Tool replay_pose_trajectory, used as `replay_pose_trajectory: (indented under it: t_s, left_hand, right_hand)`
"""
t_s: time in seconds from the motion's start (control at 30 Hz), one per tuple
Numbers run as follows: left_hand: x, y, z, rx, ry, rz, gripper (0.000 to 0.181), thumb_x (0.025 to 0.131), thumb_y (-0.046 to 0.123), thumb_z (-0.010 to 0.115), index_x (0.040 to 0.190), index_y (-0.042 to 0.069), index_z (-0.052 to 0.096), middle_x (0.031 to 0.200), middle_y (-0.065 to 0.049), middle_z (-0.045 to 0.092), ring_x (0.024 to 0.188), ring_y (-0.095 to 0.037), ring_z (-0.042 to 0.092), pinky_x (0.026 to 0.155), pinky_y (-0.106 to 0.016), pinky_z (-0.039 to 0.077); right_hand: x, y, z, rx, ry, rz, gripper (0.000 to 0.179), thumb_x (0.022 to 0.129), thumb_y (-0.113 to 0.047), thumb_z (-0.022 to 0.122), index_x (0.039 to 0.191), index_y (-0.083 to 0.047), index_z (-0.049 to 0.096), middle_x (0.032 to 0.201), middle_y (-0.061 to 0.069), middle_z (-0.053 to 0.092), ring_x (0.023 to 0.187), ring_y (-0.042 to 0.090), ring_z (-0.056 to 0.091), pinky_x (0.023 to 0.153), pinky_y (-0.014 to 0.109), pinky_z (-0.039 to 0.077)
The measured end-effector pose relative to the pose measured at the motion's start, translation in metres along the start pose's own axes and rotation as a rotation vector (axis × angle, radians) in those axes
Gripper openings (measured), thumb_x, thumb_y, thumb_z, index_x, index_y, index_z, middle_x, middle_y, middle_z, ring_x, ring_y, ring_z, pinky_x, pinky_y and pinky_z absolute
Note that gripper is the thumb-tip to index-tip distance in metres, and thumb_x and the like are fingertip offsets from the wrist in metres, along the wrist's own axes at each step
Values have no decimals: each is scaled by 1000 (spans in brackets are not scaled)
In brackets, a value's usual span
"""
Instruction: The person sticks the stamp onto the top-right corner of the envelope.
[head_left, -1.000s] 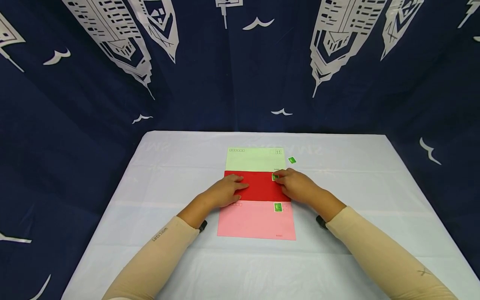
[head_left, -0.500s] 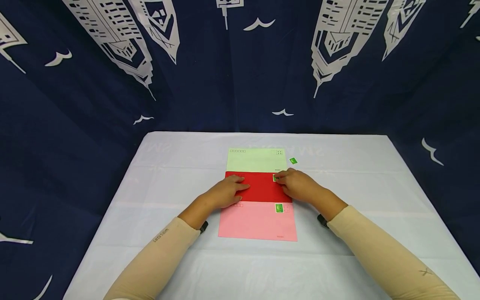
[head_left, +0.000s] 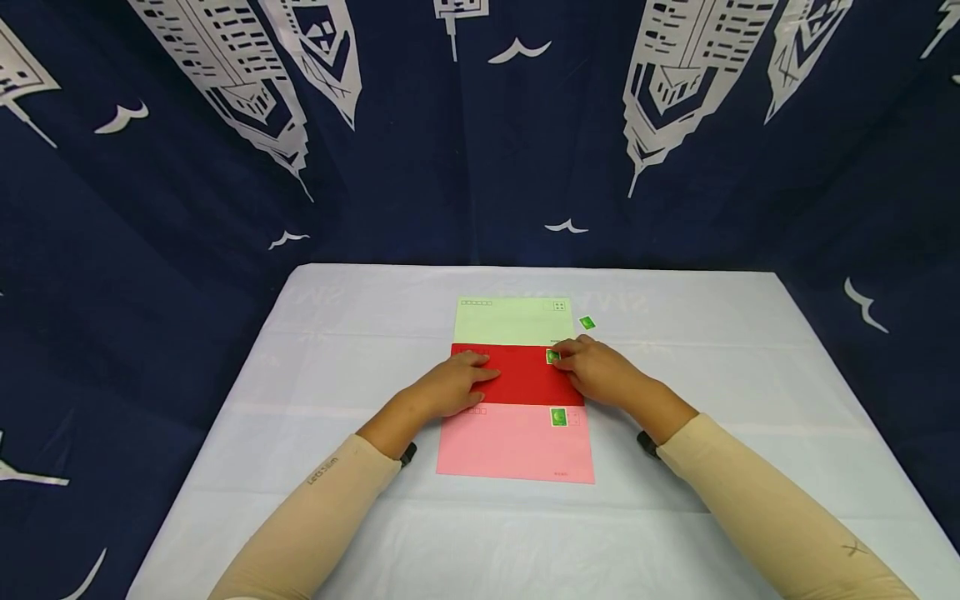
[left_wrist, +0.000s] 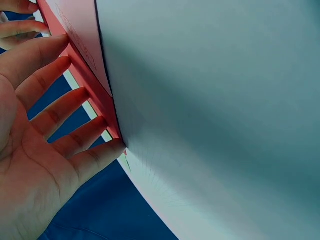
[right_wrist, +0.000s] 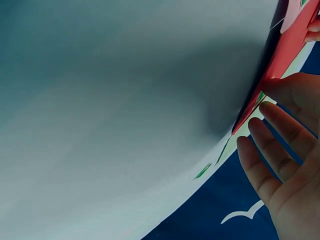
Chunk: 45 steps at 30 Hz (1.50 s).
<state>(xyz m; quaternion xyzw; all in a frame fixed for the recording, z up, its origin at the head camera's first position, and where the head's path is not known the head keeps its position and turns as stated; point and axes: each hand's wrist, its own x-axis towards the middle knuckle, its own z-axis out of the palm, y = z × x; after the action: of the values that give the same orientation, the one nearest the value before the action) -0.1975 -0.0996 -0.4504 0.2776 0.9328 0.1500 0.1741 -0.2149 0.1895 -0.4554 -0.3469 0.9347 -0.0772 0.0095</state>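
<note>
A red envelope (head_left: 521,379) lies between a light green envelope (head_left: 513,321) and a pink envelope (head_left: 517,454). With fingers spread, my left hand (head_left: 456,383) rests on the red envelope's left part; the left wrist view shows its fingertips (left_wrist: 82,92) on the red paper. My right hand (head_left: 600,367) is at the upper right corner of the red envelope. Its thumb and index finger pinch a small green stamp (head_left: 552,357) by opposite edges, against the paper. In the right wrist view the stamp (right_wrist: 259,98) shows between thumb and index finger, the other fingers relaxed.
Another green stamp (head_left: 558,417) is on the pink envelope near its upper right. A loose green stamp (head_left: 587,322) lies on the white tablecloth (head_left: 360,333), right of the green envelope. A dark blue patterned cloth (head_left: 450,167) hangs behind the table.
The right index finger and thumb have shifted slightly to the right, and more of the stamp on the red envelope shows. My left hand stays in place.
</note>
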Motion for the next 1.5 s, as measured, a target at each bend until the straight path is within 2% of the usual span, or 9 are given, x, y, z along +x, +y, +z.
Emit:
replay_pose_trajectory:
  t_s: [0.37, 0.57, 0.73, 1.07, 1.27, 1.5]
  left_hand:
    - [0, 0, 1, 11, 4, 5, 49, 100, 21, 63, 148, 17, 54, 160, -10, 41, 152, -29, 32, 124, -43, 33]
    - [0, 0, 0, 11, 2, 10, 49, 100, 20, 63, 148, 17, 53, 160, -10, 41, 153, -29, 31, 124, -43, 33]
    - [1, 0, 0, 15, -2, 15, 50, 99, 20, 63, 148, 16, 53, 160, -11, 41, 152, -29, 32, 124, -43, 33]
    - [1, 0, 0, 1, 2, 8, 50, 99, 21, 63, 148, 17, 54, 160, -11, 41, 152, -30, 32, 124, -44, 34]
    - [1, 0, 0, 5, -3, 4, 50, 99, 22, 64, 148, 17, 53, 160, -11, 41, 152, -30, 32, 123, -44, 35]
    - [-1, 1, -2, -3, -6, 4, 50, 100, 21, 63, 148, 17, 53, 161, -11, 40, 152, -30, 31, 123, -45, 35]
  right_hand:
    - [1, 0, -5, 30, -52, 41, 33, 92, -8, 68, 124, -2, 72, 132, 15, 66, 115, 35, 61, 100, 47, 53]
    - [9, -1, -8, 74, -68, 80, 24, 93, -6, 66, 115, -3, 74, 123, 13, 69, 115, 34, 63, 104, 49, 52]
    - [16, -2, -9, 93, -56, 113, 16, 93, -5, 63, 105, -5, 74, 114, 10, 70, 105, 29, 64, 99, 46, 54]
    - [27, 3, -6, 149, -39, 142, 12, 93, -3, 63, 101, -4, 73, 106, 8, 69, 96, 24, 63, 90, 40, 57]
    - [33, 4, -4, 123, -15, 115, 8, 92, -3, 66, 89, -7, 73, 94, 5, 66, 84, 19, 58, 77, 33, 54]
    - [36, 5, -2, 92, -19, 126, 8, 91, -5, 68, 86, -9, 72, 93, 4, 66, 84, 19, 57, 75, 32, 52]
